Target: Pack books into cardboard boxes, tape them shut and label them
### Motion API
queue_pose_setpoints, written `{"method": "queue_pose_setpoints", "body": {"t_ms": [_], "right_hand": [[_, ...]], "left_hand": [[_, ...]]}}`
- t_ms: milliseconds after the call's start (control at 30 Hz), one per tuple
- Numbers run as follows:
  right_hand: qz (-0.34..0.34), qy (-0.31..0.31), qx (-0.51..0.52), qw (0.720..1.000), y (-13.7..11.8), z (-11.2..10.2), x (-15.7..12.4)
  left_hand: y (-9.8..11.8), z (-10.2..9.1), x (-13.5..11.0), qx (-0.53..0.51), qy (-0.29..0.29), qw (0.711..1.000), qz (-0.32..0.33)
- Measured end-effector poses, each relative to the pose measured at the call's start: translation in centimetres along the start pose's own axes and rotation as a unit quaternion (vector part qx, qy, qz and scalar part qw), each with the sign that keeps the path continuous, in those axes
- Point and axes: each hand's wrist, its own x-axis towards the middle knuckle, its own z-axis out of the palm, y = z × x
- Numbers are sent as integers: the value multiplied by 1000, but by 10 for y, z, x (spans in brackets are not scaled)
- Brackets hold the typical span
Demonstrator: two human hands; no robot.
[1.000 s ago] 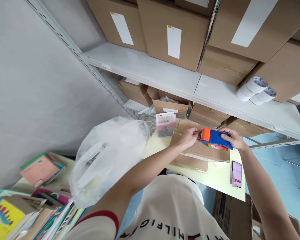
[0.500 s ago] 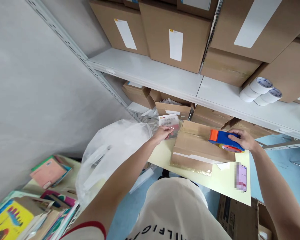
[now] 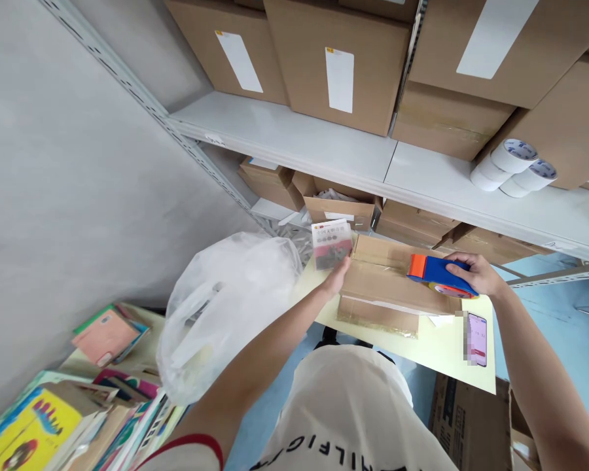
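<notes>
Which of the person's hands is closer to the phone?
Right. The right hand, gripping the tape dispenser, is just beyond the phone. The left hand is well over to the phone's left, at the left end of the box.

From the head, one camera faces forward, tilted down; both hands near.

You hold a tape dispenser of smooth, hard-looking plastic over a matt cardboard box banded with glossy, wrinkled clear tape. By the right edge of your smooth table, the phone looks glassy; at its left edge a plastic bag is thin and crinkled. Your shirt is soft, matt cloth.
</notes>
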Motion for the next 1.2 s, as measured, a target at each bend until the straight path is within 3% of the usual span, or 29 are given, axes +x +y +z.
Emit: {"method": "queue_pose_setpoints", "body": {"t_ms": [67, 167, 233, 300, 400, 533, 633, 733, 800, 900, 1067, 1133, 1200], "right_hand": [[3, -5, 7, 1000, 1, 0, 0], [-1, -23, 13, 1000, 2, -1, -1], [-8, -28, 10, 1000, 1, -2, -1], [-14, -29, -4, 999, -2, -2, -1], [-20, -44, -32, 998, -9, -3, 1], [-9, -80, -56, 995, -6, -21, 5], [8, -89, -59, 994, 24, -53, -6], [73, -85, -52, 992, 76, -82, -31], [120, -69, -44, 989, 110, -88, -44], [141, -50, -6, 989, 141, -75, -50], [97, -25, 61, 993, 139, -33, -37], [73, -21, 72, 994, 134, -21, -33], [55, -25, 76, 995, 132, -12, -31]], "left_hand": [[8, 0, -7, 24, -38, 999, 11], [37, -10, -9, 187, -48, 978, 76], [61, -14, -3, 313, -67, 933, 163], [81, -12, 7, 398, -121, 885, 207], [94, -3, 18, 450, -169, 852, 207], [93, -1, 18, 463, -158, 850, 195], [95, -3, 14, 473, -150, 848, 184], [99, -2, 12, 476, -143, 849, 178], [101, -1, 13, 473, -142, 851, 179], [101, -6, 14, 486, -147, 843, 175], [96, -33, 9, 547, -168, 808, 139], [98, -29, 7, 559, -185, 799, 120], [105, -5, 7, 556, -206, 797, 118]]}}
